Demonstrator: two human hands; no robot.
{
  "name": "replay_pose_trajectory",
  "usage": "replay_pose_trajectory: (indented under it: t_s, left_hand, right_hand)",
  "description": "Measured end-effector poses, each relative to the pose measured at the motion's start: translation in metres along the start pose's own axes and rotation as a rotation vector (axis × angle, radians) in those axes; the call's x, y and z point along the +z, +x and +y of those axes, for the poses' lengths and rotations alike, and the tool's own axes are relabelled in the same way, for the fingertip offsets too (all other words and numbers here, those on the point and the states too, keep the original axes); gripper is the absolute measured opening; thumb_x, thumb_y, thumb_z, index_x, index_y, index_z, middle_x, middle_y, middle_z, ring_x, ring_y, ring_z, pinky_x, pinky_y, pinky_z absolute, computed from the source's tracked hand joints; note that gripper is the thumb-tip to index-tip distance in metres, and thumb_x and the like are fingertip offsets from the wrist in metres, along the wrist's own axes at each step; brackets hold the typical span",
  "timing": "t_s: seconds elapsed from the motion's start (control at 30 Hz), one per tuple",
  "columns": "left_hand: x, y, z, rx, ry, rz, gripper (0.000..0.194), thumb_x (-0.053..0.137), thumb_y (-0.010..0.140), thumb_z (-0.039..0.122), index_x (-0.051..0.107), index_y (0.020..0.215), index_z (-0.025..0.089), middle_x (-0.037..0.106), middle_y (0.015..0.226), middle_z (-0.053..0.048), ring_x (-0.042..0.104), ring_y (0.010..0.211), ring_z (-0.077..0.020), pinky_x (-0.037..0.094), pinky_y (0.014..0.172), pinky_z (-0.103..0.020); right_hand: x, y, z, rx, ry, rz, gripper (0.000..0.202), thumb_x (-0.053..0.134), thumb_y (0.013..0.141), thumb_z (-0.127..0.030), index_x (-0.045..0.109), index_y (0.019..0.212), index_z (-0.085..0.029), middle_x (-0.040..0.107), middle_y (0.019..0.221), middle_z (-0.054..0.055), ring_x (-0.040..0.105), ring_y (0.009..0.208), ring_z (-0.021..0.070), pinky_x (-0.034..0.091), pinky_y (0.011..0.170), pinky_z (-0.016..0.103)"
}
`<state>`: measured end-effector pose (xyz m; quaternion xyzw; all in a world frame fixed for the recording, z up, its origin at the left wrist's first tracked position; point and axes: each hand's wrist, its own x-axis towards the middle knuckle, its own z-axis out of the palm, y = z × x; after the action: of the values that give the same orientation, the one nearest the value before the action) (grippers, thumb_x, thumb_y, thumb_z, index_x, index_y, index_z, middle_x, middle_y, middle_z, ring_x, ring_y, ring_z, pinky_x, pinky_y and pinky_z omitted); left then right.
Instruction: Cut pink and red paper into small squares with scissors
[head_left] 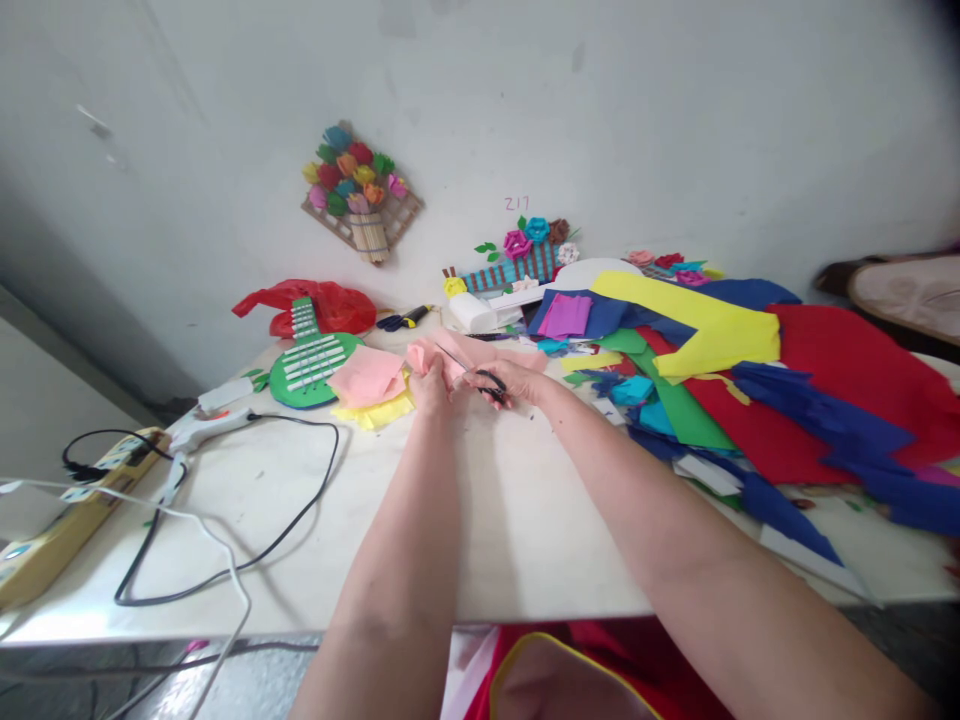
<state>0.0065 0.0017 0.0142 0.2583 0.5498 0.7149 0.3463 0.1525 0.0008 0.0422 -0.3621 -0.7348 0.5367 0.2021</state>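
Note:
My left hand (430, 385) pinches a piece of peach-pink crepe paper (422, 352) near the back of the table. Black-handled scissors (491, 388) are in my right hand (516, 382), their blades pointing left toward the pink paper by my left fingers. Whether the blades are parted I cannot make out. A longer pink strip (487, 352) lies behind both hands. Just left of my left hand, a folded pink sheet (367, 376) rests over yellow crepe paper (375, 412).
A green paper guitar (311, 368) and red plastic (341, 305) lie left. Nearer, a glue gun (214, 428) trails its black cord by a power strip (82, 510). Coloured sheets, including a yellow one (697, 325) and a red one (847, 370), pile up right. Pliers (405, 318) lie behind.

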Motion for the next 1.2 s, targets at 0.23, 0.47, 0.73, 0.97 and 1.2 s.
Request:
replay_pose_trajectory:
  t_s: [0.23,0.47,0.73,0.97,1.2]
  left_hand:
    - [-0.001,-0.002,0.002,-0.012,-0.033,0.002,0.031,0.06,0.075,0.027,0.039,0.054,0.021,0.033,0.039,0.007,0.03,0.033,-0.0058,0.021,0.032,-0.019]
    - [-0.001,-0.005,0.005,-0.029,-0.014,-0.003,0.034,0.059,0.078,0.029,0.038,0.052,0.021,0.032,0.037,0.007,0.03,0.031,-0.0065,0.019,0.033,-0.02]
    - [-0.001,0.001,0.001,-0.042,-0.022,0.005,0.031,0.06,0.077,0.028,0.04,0.055,0.021,0.033,0.039,0.006,0.032,0.033,-0.007,0.021,0.032,-0.02]
    - [0.002,0.002,-0.005,-0.019,-0.001,-0.035,0.034,0.062,0.075,0.033,0.039,0.054,0.022,0.033,0.038,0.006,0.032,0.032,-0.0078,0.02,0.031,-0.02]
    - [0.003,-0.008,0.001,-0.036,0.013,-0.037,0.036,0.066,0.074,0.033,0.041,0.052,0.02,0.034,0.039,0.005,0.03,0.032,-0.0064,0.019,0.031,-0.02]
  right_hand:
    - [0.001,0.002,0.002,-0.013,0.022,0.002,0.027,0.052,0.09,-0.042,0.057,0.095,-0.016,0.049,0.047,-0.007,0.046,0.034,0.0075,0.026,0.027,0.017]
    - [0.001,0.007,0.008,0.001,0.07,-0.011,0.028,0.055,0.088,-0.042,0.057,0.102,-0.018,0.048,0.047,-0.008,0.046,0.033,0.0082,0.026,0.026,0.017]
    - [-0.001,0.001,0.004,0.012,0.061,-0.002,0.029,0.053,0.09,-0.045,0.057,0.097,-0.017,0.05,0.049,-0.007,0.046,0.034,0.0069,0.027,0.028,0.016]
    - [-0.002,-0.002,0.001,0.022,0.04,0.034,0.036,0.052,0.089,-0.051,0.055,0.081,-0.015,0.052,0.051,-0.004,0.048,0.035,0.0061,0.026,0.029,0.015]
    - [-0.003,0.006,0.009,0.01,0.026,0.059,0.046,0.055,0.082,-0.062,0.052,0.074,-0.016,0.054,0.05,-0.003,0.049,0.036,0.0064,0.025,0.027,0.015]
